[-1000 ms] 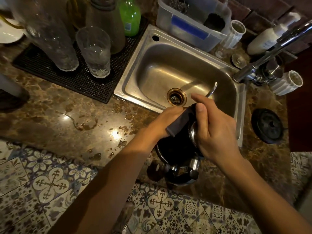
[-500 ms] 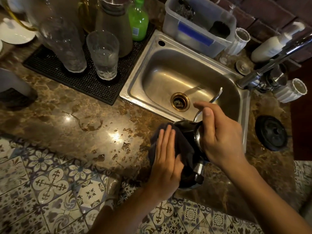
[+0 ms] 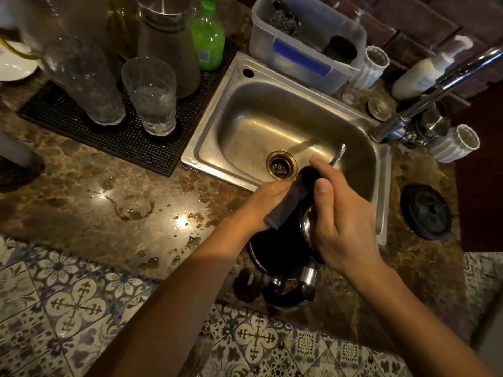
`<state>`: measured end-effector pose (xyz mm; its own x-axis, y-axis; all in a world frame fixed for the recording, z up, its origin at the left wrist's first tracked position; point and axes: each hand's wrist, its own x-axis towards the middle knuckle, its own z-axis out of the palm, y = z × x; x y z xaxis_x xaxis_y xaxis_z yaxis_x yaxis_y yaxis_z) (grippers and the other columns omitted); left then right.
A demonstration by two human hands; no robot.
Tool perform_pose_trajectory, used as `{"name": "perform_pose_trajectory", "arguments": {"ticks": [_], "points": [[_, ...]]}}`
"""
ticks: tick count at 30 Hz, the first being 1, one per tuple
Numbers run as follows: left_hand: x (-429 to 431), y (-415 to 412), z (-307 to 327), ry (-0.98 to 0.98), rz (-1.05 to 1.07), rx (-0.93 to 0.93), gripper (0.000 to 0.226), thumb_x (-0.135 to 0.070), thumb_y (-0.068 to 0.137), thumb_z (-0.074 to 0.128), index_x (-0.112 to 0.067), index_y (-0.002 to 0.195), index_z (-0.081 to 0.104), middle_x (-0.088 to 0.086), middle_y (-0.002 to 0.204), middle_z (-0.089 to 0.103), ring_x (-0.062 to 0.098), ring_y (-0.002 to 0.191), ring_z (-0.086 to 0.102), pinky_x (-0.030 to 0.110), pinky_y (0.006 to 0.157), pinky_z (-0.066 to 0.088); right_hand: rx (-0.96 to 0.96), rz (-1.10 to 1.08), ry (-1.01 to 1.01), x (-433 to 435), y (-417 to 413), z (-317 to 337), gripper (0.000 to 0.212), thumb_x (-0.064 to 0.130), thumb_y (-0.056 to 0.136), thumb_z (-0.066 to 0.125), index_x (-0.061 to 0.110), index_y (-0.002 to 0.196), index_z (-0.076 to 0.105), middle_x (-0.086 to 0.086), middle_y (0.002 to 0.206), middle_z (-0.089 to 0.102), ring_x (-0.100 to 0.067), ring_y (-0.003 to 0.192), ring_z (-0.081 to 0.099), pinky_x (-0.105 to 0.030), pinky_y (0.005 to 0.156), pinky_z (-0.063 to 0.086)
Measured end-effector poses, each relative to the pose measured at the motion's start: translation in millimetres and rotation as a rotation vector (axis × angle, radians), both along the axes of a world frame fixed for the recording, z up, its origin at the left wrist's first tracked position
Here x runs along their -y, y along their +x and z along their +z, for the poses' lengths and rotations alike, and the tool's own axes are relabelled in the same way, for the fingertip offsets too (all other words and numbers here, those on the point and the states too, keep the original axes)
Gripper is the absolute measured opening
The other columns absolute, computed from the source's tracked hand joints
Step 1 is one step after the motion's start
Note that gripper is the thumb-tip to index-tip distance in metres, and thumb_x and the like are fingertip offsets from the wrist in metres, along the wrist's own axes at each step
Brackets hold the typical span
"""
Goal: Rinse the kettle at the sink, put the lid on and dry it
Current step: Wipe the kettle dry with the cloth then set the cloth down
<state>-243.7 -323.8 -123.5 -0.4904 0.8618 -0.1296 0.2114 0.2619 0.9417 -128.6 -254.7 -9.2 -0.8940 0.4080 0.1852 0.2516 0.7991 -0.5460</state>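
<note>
The dark gooseneck kettle [image 3: 283, 257] is held tilted above the counter's front edge, its thin spout [image 3: 339, 155] pointing over the steel sink [image 3: 245, 110]. My right hand [image 3: 343, 221] grips the kettle's top, covering the lid area, so the lid is hidden. My left hand [image 3: 261, 205] presses a dark cloth [image 3: 288, 205] against the kettle's upper left side. The kettle's handle [image 3: 294, 289] hangs toward me.
A black round kettle base [image 3: 424, 210] lies right of the sink. The faucet [image 3: 424, 102] reaches in from the right. Glasses [image 3: 149, 96] and bottles stand on a black mat [image 3: 89, 123] at left. A plastic tub [image 3: 307, 44] sits behind the sink. Water drops wet the counter [image 3: 122, 202].
My left hand with the cloth went from the kettle's top down its side and is now back up at the top. The right hand kept its grip.
</note>
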Motion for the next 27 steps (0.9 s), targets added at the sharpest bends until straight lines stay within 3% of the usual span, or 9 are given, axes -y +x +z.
{"name": "perform_pose_trajectory", "arguments": {"ticks": [2, 5, 8, 10, 13, 18, 22, 24, 27], "points": [[8, 8, -2, -0.028, 0.087, -0.001, 0.032, -0.046, 0.107, 0.043, -0.03, 0.086, 0.061, -0.009, 0.08, 0.066, 0.009, 0.074, 0.063, 0.026, 0.063, 0.043, 0.006, 0.003, 0.023, -1, 0, -1, 0.048, 0.037, 0.107, 0.028, 0.017, 0.145, 0.05, -0.008, 0.13, 0.068, -0.02, 0.115, 0.066, -0.02, 0.093, 0.047], [28, 35, -10, 0.01, 0.212, -0.058, 0.033, -0.038, 0.109, 0.041, -0.016, 0.122, 0.062, 0.009, 0.115, 0.069, 0.021, 0.105, 0.065, 0.037, 0.091, 0.051, 0.001, -0.002, 0.038, -3, 0, -2, 0.047, 0.035, 0.108, 0.028, 0.015, 0.142, 0.052, -0.012, 0.1, 0.073, -0.014, 0.086, 0.068, 0.001, 0.077, 0.034], [56, 79, -15, 0.058, 0.345, -0.082, 0.047, -0.045, 0.105, 0.029, -0.023, 0.144, 0.043, 0.008, 0.152, 0.048, 0.013, 0.136, 0.049, 0.045, 0.12, 0.033, -0.022, -0.018, 0.042, -3, 1, -3, 0.046, 0.035, 0.107, 0.028, 0.016, 0.141, 0.054, 0.017, 0.075, 0.058, 0.006, 0.065, 0.055, -0.005, 0.065, 0.035], [72, 114, -25, 0.137, 0.299, -0.169, 0.044, -0.034, 0.11, 0.026, -0.016, 0.149, 0.037, 0.017, 0.169, 0.019, 0.033, 0.156, 0.021, 0.059, 0.122, 0.026, -0.024, -0.016, 0.034, -3, 1, -5, 0.045, 0.034, 0.108, 0.028, 0.017, 0.14, 0.054, 0.016, 0.07, 0.057, 0.004, 0.063, 0.055, -0.013, 0.06, 0.038], [77, 132, -41, 0.102, 0.285, -0.173, 0.063, -0.051, 0.108, 0.023, -0.035, 0.162, -0.003, -0.001, 0.171, -0.018, 0.023, 0.158, -0.013, 0.064, 0.122, 0.014, -0.025, 0.004, 0.026, -5, 2, -6, 0.043, 0.032, 0.108, 0.029, 0.017, 0.139, 0.055, 0.009, 0.061, 0.054, -0.009, 0.063, 0.057, -0.025, 0.058, 0.04], [65, 91, -48, 0.419, 0.151, -0.511, 0.078, -0.039, 0.104, 0.05, -0.021, 0.163, 0.002, 0.019, 0.169, 0.014, 0.041, 0.156, 0.013, 0.066, 0.121, 0.019, -0.003, 0.03, 0.046, -5, 3, -4, 0.043, 0.032, 0.109, 0.028, 0.016, 0.139, 0.055, 0.001, 0.085, 0.07, -0.007, 0.071, 0.061, -0.022, 0.064, 0.045], [45, 68, -35, 0.419, 0.194, -0.283, 0.061, -0.031, 0.101, 0.043, -0.028, 0.16, 0.025, 0.009, 0.156, 0.045, 0.028, 0.148, 0.038, 0.056, 0.118, 0.033, 0.03, 0.029, 0.021, -6, 4, -5, 0.047, 0.038, 0.108, 0.027, 0.018, 0.142, 0.052, 0.023, 0.086, 0.058, 0.008, 0.07, 0.055, -0.008, 0.067, 0.038], [36, 50, -23, 0.369, 0.183, -0.087, 0.043, -0.022, 0.101, 0.04, -0.019, 0.142, 0.052, -0.001, 0.121, 0.065, 0.021, 0.122, 0.06, 0.045, 0.106, 0.047, 0.052, 0.028, 0.004, -6, 4, -3, 0.049, 0.04, 0.107, 0.027, 0.018, 0.143, 0.051, 0.009, 0.101, 0.068, -0.003, 0.085, 0.063, -0.014, 0.074, 0.043], [25, 27, -7, 0.275, 0.159, -0.086, 0.025, -0.022, 0.102, 0.041, -0.015, 0.103, 0.065, -0.002, 0.095, 0.065, 0.017, 0.09, 0.064, 0.033, 0.078, 0.048, 0.065, 0.024, -0.01, -5, 3, 0, 0.047, 0.039, 0.107, 0.029, 0.018, 0.143, 0.051, -0.003, 0.122, 0.07, -0.015, 0.104, 0.068, -0.029, 0.082, 0.053]]}}
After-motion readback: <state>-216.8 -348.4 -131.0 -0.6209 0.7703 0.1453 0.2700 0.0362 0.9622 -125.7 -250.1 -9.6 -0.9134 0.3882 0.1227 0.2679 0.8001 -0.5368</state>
